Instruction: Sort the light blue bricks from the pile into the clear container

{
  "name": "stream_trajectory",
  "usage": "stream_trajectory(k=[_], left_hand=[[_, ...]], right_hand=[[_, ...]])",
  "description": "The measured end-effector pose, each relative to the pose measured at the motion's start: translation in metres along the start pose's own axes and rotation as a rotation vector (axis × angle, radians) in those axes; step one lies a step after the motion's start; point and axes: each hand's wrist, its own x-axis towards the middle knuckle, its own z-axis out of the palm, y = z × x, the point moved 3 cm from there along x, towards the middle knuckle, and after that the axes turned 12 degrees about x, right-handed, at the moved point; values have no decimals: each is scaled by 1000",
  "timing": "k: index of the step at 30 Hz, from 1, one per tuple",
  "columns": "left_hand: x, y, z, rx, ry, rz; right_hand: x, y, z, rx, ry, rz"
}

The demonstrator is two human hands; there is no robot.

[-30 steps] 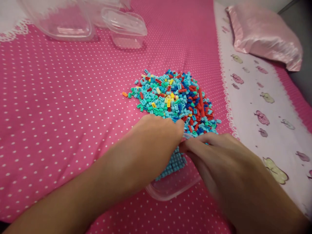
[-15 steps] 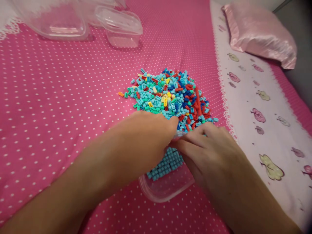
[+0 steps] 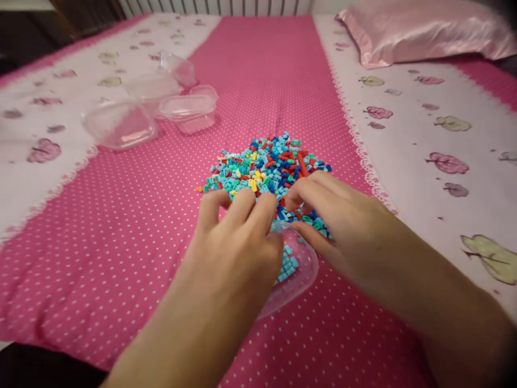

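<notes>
My left hand (image 3: 238, 231) is over the near left edge of a heap of small building bricks (image 3: 262, 167). Three of its fingers are bent and spread, while the forefinger folds down at the right as in a pinch; the fingertips and anything in them are hidden. At the heap's near right side, my right hand (image 3: 323, 210) has its thumb and curved fingers apart, with no brick visible between them. Below and between the hands lies a clear plastic lid or shallow tray (image 3: 309, 275). On it sits a light-blue studded block of joined bricks (image 3: 288, 264), partly covered by my left hand.
Several clear plastic containers (image 3: 121, 126) stand at the left on the bed. A pink satin pillow (image 3: 424, 32) lies at the far right. Pink dotted cloth (image 3: 161, 269) covers the bed beneath the heap. A slatted headboard (image 3: 226, 7) is at the back.
My hands were close together over the tray; now they are apart at the heap, the right one with its fingers spread. The view has tilted up, showing more of the bed.
</notes>
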Motion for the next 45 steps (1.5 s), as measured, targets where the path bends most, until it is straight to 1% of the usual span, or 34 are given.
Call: stream_trajectory(k=[1,3,6,8,10,13,15,18,22,27,30,32,35,39,41,45], left_hand=[[-4,6,1,37,-21,-9],[-9,14,4,87,-46,-25],[-12,17,8,122,-120,-22],[-12,17,11,131,-142,-22],[-13,16,12,131,-143,-26],[-15,16,14,111,-149,-32],[-17,16,15,92,-171,-40],[-19,15,16,75,-202,-48],[-19,15,17,79,-188,-59],[-23,14,21,71,-172,-62],[-24,13,22,65,-161,-72],[-24,13,21,65,-177,-77],[-23,13,19,76,-203,-84],[-20,15,17,82,-188,-91],[-18,16,17,85,-186,-90],[-16,16,19,84,-220,-98]], right_hand=[[1,-1,0,4,-6,24],[4,-3,0,-9,-64,91],[8,-7,0,-99,-169,205],[9,-9,0,-176,-214,241],[7,-12,1,-225,-261,225],[2,-16,8,-238,-350,141],[-2,-17,13,-239,-379,98],[-5,-18,20,-240,-383,53],[-6,-18,27,-197,-371,-9],[-5,-14,31,-181,-405,43],[-6,-12,33,-178,-396,18],[-7,-11,33,-173,-369,-5],[-7,-12,31,-160,-350,11],[-4,-15,27,-153,-362,79],[-2,-15,27,-164,-366,88],[-2,-12,29,-175,-376,83]])
